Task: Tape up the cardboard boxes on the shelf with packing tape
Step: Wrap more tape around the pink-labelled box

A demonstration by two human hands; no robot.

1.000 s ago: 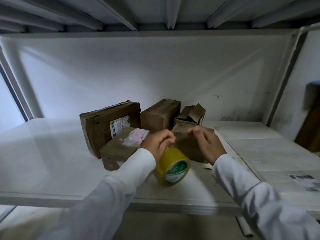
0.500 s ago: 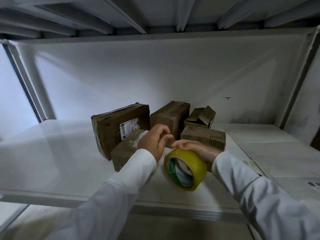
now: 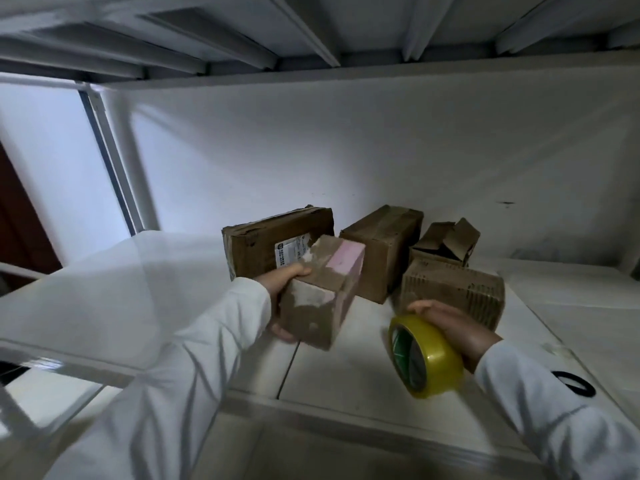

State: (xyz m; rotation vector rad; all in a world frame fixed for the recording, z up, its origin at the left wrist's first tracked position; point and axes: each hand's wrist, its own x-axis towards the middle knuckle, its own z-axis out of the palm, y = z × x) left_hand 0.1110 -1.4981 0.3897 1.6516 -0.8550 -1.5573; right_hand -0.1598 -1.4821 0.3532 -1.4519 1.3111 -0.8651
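Observation:
My left hand [image 3: 282, 289] grips a small cardboard box with a pink label [image 3: 322, 289] and holds it tilted above the white shelf [image 3: 346, 368]. My right hand [image 3: 453, 327] holds a yellow roll of packing tape [image 3: 424, 355] just above the shelf's front part. Behind stand several more boxes: a labelled one on edge [image 3: 263, 244], a taller brown one [image 3: 384, 244], a small one with open flaps [image 3: 446, 240] and a ribbed one [image 3: 453, 289] right behind the tape hand.
The shelf's back wall [image 3: 346, 150] is close behind the boxes and another shelf [image 3: 311, 36] lies overhead. A white upright post [image 3: 135, 174] stands at the left. A black ring [image 3: 573, 382] lies on the shelf at the right.
My left hand has taken hold of the pink-labelled box and lifted it off the shelf. My right hand now holds the tape roll alone, a little further right. The view has shifted left.

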